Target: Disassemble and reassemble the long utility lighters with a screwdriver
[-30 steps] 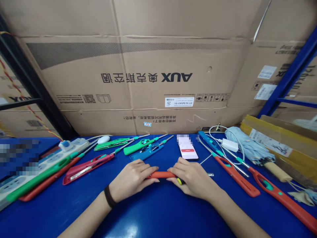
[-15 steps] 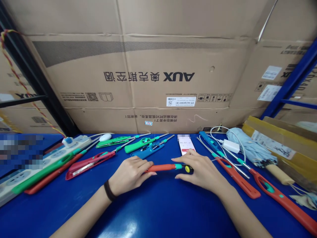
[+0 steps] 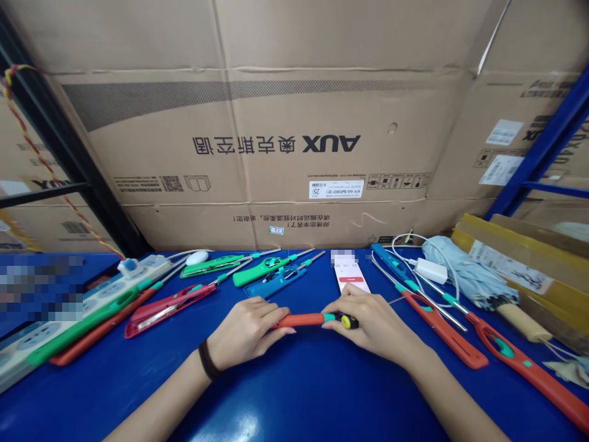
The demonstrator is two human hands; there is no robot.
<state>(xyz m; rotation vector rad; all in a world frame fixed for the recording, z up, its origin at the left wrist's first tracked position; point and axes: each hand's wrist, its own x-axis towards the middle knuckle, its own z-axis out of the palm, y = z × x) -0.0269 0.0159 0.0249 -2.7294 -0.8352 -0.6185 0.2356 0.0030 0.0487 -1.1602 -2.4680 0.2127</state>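
On the head camera I have the left hand (image 3: pixel 246 331) and the right hand (image 3: pixel 372 322) close together over a blue desk (image 3: pixel 304 399), both closed on an orange-red rod (image 3: pixel 301 320) with a teal collar and a yellow-and-black tip, which lies crosswise between them. The left fingers (image 3: pixel 262 313) curl around its plain orange end, with a black wristband (image 3: pixel 208 362) on that wrist; the right fingers (image 3: pixel 354 301) pinch it near the collar. Ahead of the left hand I see a crimson long-nosed lighter (image 3: pixel 170 310) and a blue lighter (image 3: pixel 276 282), and ahead of the right hand a lit smartphone (image 3: pixel 350 276). Further right, an orange-red lighter (image 3: pixel 442 328) lies near a white charger (image 3: pixel 430 270) and a folded pale-blue umbrella (image 3: pixel 469 270). A white power strip (image 3: pixel 92 307) sits at the left, and an AUX cardboard carton (image 3: pixel 276 144) stands behind.
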